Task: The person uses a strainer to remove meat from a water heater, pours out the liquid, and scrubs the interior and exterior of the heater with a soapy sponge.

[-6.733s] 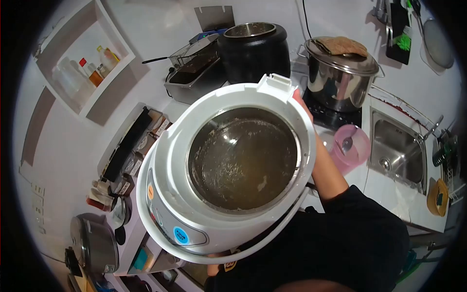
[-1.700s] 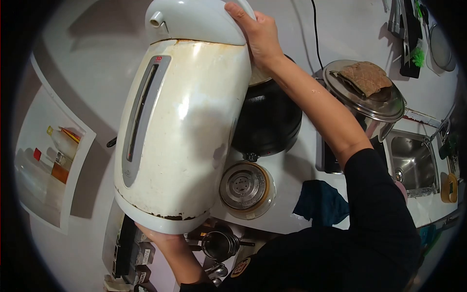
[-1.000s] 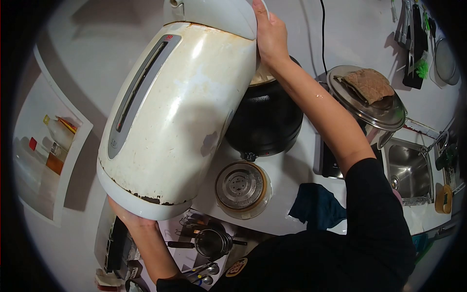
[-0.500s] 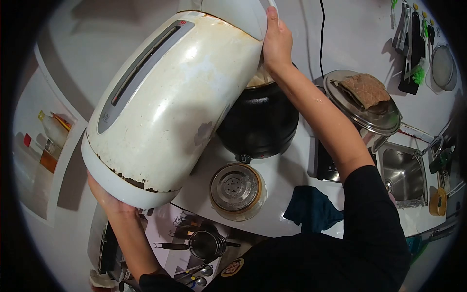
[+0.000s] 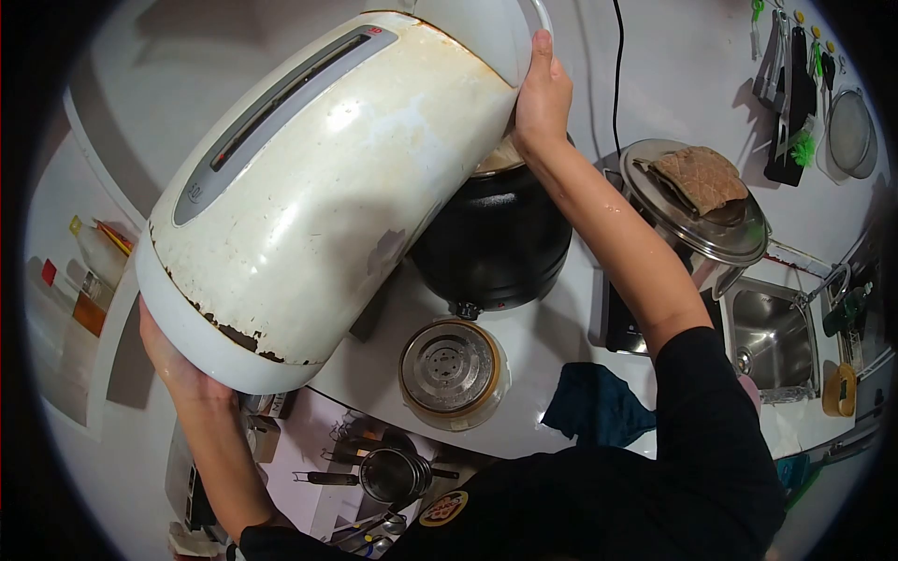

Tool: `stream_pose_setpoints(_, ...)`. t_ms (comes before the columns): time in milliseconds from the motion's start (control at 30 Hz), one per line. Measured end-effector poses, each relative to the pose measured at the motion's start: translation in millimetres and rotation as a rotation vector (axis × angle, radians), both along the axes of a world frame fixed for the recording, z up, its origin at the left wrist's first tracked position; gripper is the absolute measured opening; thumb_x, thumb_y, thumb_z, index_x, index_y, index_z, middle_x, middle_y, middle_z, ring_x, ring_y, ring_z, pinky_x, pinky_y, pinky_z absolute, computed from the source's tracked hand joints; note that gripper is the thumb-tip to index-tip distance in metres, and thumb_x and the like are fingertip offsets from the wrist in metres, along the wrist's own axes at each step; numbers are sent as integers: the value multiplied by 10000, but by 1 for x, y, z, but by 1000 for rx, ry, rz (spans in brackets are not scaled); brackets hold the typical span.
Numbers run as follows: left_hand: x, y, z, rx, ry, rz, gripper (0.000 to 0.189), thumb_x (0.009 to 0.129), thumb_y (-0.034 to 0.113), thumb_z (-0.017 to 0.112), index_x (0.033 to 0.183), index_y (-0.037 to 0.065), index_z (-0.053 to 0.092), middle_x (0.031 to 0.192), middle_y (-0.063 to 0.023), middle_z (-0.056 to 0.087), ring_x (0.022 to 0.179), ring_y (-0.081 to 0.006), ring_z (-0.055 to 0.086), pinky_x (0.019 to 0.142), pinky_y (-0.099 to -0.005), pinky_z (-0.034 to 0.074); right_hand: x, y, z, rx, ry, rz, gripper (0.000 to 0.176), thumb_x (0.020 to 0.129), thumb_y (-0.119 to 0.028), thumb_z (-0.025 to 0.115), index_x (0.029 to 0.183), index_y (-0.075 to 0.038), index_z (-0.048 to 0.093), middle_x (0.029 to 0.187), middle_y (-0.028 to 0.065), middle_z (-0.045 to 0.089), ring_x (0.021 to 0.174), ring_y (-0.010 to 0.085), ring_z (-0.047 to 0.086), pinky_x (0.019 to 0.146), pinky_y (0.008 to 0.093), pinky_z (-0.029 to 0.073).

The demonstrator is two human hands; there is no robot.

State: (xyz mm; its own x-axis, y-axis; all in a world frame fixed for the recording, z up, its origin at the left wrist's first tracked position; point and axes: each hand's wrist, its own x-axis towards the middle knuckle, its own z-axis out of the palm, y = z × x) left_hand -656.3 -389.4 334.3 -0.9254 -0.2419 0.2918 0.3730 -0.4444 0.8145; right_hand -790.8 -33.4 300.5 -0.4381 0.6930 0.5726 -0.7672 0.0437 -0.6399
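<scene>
White boiler nr black pot has swung L vs a sec ago, so prob. tips steeper; R hand grips top, L hand under bottom, fingers hidden, can't tell.

- We hold the kettle mostly left of the soup pot.
- On our counter, a lid lies before that pot, left of a cloth.
- Right of the soup pot stands our stockpot, under a potholder.

A kitchen, shown by the sink, lidded pot and hanging utensils.
</scene>
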Motion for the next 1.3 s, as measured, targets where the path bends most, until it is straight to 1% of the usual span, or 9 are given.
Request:
stream_pose_setpoints(267,-6,-4,10,-44,31,-53,390,972,268,367,1224,5,506,1171,-152,591,995,-263,619,856,-372,528,6,0,-5,-57,44,20,540,952,-499,426,756,-6,528,725,38,538,697,121,470,680,284,413)
stream_pose_setpoints(467,-3,6,23,-96,48,-50,385,971,278,382,1202,2,519,1133,-134,607,976,-233,621,850,-360,528,17,0,-9,-117,69,47,547,959,-496,409,876,18,579,794,55,588,736,130,521,703,288,436)
stream_pose_setpoints(667,-1,17,33,-106,72,-78,377,969,281,389,1164,-5,538,1087,-120,621,933,-223,632,830,-351,536,17,6,-15,-179,112,107,549,967,-486,396,936,33,575,885,86,623,793,146,560,747,296,454)
stream_pose_setpoints(867,5,34,46,-165,98,-48,364,967,282,394,1129,-1,556,1049,-127,630,887,-206,646,780,-331,555,20,8,-19,-209,78,39,562,973,-481,378,976,44,579,920,97,626,823,159,566,771,298,455)
stream_pose_setpoints(967,2,39,52,-219,116,18,356,967,275,392,1114,-1,562,1030,-125,634,870,-191,651,755,-315,561,22,7,-20,-229,124,33,570,976,-480,367,999,52,574,941,105,626,846,168,575,781,299,456)
stream_pose_setpoints(1067,-3,39,58,-272,151,-39,353,968,273,388,1103,-1,565,1011,-115,636,855,-179,650,758,-313,558,26,11,-22,-263,53,50,571,982,-471,356,1030,57,568,964,114,627,866,175,582,792,303,458)
stream_pose_setpoints(1167,-4,47,61,-298,153,8,360,970,282,382,1096,0,568,993,-100,638,845,-168,644,766,-305,550,30,12,-22,-275,82,37,574,983,-470,352,1048,60,564,978,118,627,866,180,585,792,307,460)
stream_pose_setpoints(1267,-2,56,62,-291,170,1,367,973,289,376,1093,0,569,984,-86,637,851,-159,634,786,-303,539,30,17,-25,-289,79,31,577,982,-473,351,1061,60,558,992,118,625,880,181,584,805,307,458)
stream_pose_setpoints(1300,-4,56,64,-300,179,-49,368,974,289,373,1094,2,569,985,-84,638,856,-158,632,791,-303,536,29,18,-27,-298,93,29,580,981,-476,350,1064,60,556,995,119,624,885,182,583,810,306,457)
